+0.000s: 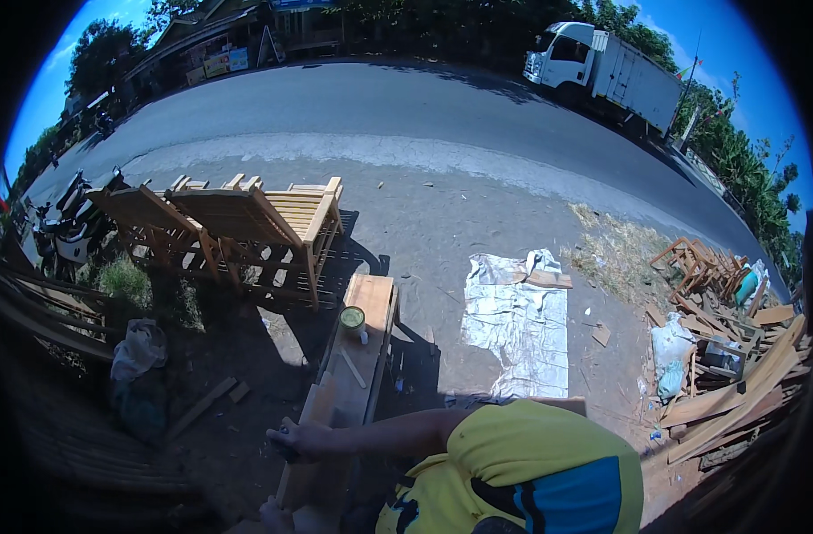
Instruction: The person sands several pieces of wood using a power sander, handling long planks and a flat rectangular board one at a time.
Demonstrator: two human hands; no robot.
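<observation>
My right hand (307, 440) is closed around a dark hand tool (284, 448), its kind too small and shaded to tell, over a wooden board (317, 405). That arm stretches leftward from a yellow sleeve. Lower down, my left hand (276, 514) is closed at the board's near end, partly cut off by the picture's lower edge. The board lies along a long narrow wooden bench (371, 289). Farther up the bench stand a round green-topped tin (352, 318) and, nearer to me, a thin pale strip of wood (352, 368).
Slatted wooden chairs (313, 214) stand at the left beyond the bench, with a motorcycle (68, 227) behind them. A white sheet (518, 325) lies on the ground at right. Scrap timber (736, 392) is heaped far right. A white truck (602, 71) is on the road (380, 102).
</observation>
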